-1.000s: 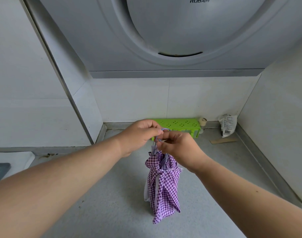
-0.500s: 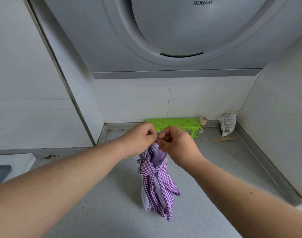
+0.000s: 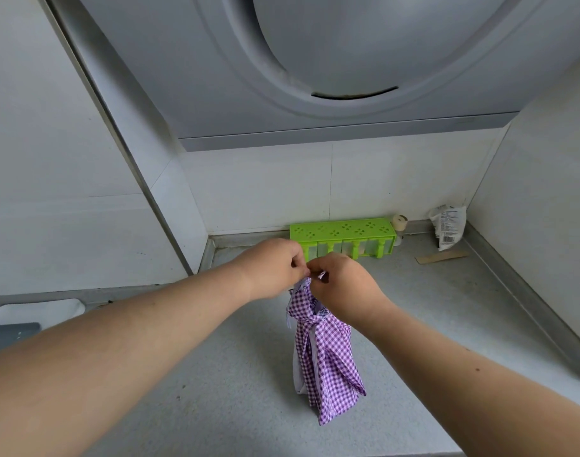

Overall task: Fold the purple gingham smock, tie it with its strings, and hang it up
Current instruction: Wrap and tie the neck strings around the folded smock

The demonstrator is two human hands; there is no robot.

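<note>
1. Above you hangs a big grey range hood (image 3: 348, 61), filling the top of the view, with white tiled walls (image 3: 348, 179) behind and to each side.
2. Below it runs the grey speckled counter (image 3: 216, 390), with a raised metal edge along the back and right.
3. Your two forearms reach in from the lower corners and meet over the middle of the counter.
4. The purple gingham smock (image 3: 325, 357) hangs from your fingers as a narrow folded bundle, cinched near its top by a knotted band of its own cloth. Whether its lower tip touches the counter you cannot tell.
5. Your left hand (image 3: 275, 268) is curled, fingertips pinching the top of the smock.
6. Your right hand (image 3: 344, 288) is curled too, pinching the same top end, its fingertips touching those of the left hand. The string between them is mostly hidden by your fingers.
7. Right behind your hands, against the back wall, stands a green plastic rack (image 3: 343, 237) with a row of small compartments.
8. At the far left lies a white board (image 3: 35, 311) with a dark slab (image 3: 8, 331) beside it.
9. In the back right corner leans a crumpled white packet (image 3: 448, 225).
10. In front of the packet lies a flat brown strip (image 3: 442, 257).
11. A small capped bottle (image 3: 400, 224) stands just beside the rack's right end.
</note>
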